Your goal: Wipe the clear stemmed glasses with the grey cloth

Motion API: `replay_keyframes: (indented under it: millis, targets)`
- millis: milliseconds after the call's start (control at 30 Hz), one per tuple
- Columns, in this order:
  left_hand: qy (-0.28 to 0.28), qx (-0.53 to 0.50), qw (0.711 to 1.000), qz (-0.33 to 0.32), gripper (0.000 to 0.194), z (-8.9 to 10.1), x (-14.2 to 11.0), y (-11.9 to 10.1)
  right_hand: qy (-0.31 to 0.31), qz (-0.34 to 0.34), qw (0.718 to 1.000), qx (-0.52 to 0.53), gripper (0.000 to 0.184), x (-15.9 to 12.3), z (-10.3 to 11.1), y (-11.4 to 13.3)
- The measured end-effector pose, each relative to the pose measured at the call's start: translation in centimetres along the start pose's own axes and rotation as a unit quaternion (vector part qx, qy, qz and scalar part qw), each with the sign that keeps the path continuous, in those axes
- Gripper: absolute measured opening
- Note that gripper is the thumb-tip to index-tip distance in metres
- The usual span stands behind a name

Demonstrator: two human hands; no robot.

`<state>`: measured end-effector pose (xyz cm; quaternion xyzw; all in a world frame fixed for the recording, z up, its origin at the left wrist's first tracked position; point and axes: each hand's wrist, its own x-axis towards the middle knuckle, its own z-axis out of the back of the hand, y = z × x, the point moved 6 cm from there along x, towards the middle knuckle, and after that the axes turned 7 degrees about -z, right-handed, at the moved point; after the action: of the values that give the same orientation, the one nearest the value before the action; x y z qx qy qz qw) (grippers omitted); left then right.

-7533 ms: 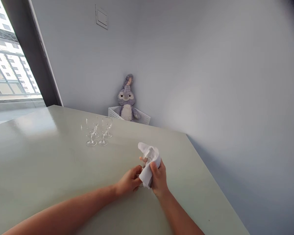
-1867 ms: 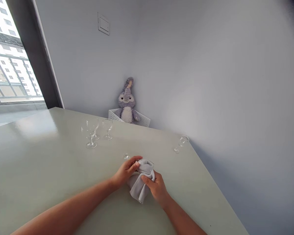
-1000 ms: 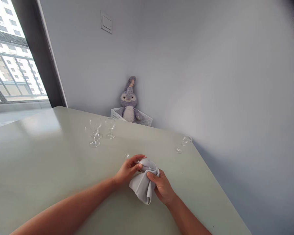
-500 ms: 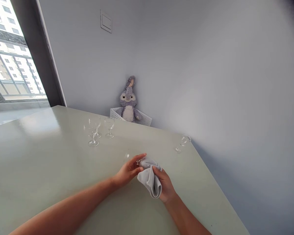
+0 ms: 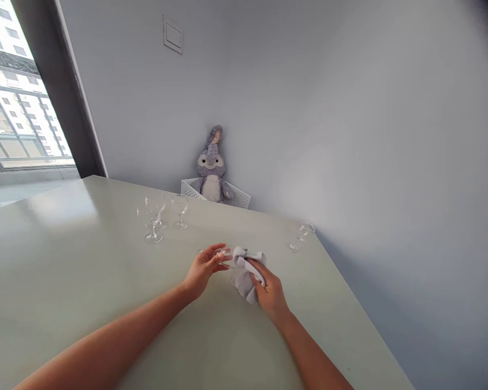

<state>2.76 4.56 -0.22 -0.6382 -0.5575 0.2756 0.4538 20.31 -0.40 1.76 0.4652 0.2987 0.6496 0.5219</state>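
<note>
My left hand (image 5: 205, 266) grips a clear stemmed glass (image 5: 224, 252) over the middle of the table; fingers and blur hide much of its shape. Just to its right, my right hand (image 5: 268, 284) is closed on a light grey cloth (image 5: 244, 287), bunched at the top and hanging loose below. The cloth's upper part lies close to the glass; whether they touch I cannot tell. Farther left, three stemmed glasses stand upright in a group, among them a front glass (image 5: 153, 236) and a right-hand glass (image 5: 180, 208).
Another stemmed glass (image 5: 303, 234) stands near the right edge of the pale glossy table (image 5: 106, 276). Behind the back edge, a plush rabbit (image 5: 210, 170) sits in a white perforated basket (image 5: 239, 198). Walls rise behind and to the right, and a window is at far left.
Both hands have shifted slightly up, the left one also leftward. The cloth, earlier wrapped against the glass, is now bunched and turned in my right hand, with more of the glass uncovered.
</note>
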Motion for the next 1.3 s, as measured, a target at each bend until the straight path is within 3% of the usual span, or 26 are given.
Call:
replay_keyframes:
  millis: [100, 200, 300, 400, 500, 633, 800, 967, 1067, 1200, 1300]
  targets:
    - [-0.049, -0.008, 0.999, -0.013, 0.042, 1.1, 0.5, -0.3, -0.069, -0.134, 0.974, 0.166, 0.033, 0.3, 0.8, -1.7]
    - [-0.070, -0.005, 0.997, -0.026, 0.042, 1.8, 0.7, -0.3, -0.105, -0.246, 0.887, 0.375, 0.027, 0.1, 0.8, -3.4]
    - [-0.083, -0.002, 0.996, -0.035, 0.041, 2.2, 0.7, -0.1, -0.111, -0.291, 0.802, 0.510, 0.029, 0.0, 0.5, -3.7]
    - [-0.083, 0.014, 0.995, -0.049, 0.041, 2.0, 0.5, 0.0, -0.138, -0.316, 0.766, 0.543, 0.034, -0.4, 0.4, -3.4]
    - [-0.052, 0.049, 0.995, -0.065, 0.041, 1.1, 0.1, 0.0, -0.128, -0.288, 0.788, 0.528, 0.036, -1.1, -0.5, -2.2]
    - [-0.002, 0.081, 0.994, -0.075, 0.041, -0.4, -0.5, 0.0, 0.008, -0.250, 0.831, 0.496, 0.037, -1.8, -2.9, 0.4]
    - [0.013, 0.086, 0.994, -0.059, 0.042, -0.9, -0.9, -0.1, 0.063, -0.262, 0.837, 0.476, 0.038, -2.0, -3.0, 1.5]
    - [0.048, 0.106, 0.993, -0.036, 0.042, -1.4, -1.1, 0.3, 0.121, -0.213, 0.882, 0.402, 0.038, -1.9, -3.3, 2.5]
    - [0.081, 0.150, 0.985, -0.022, 0.041, -1.9, -1.3, 0.6, 0.158, -0.216, 0.880, 0.392, 0.032, -2.3, -4.3, 2.6]
    - [0.088, 0.240, 0.967, -0.016, 0.044, -1.9, -1.5, 0.8, 0.084, -0.285, 0.856, 0.422, 0.024, -2.5, -4.7, 0.8]
    - [0.076, 0.352, 0.933, -0.027, 0.052, -1.4, -1.5, 0.7, 0.022, -0.325, 0.828, 0.456, 0.022, -2.4, -4.6, -0.8]
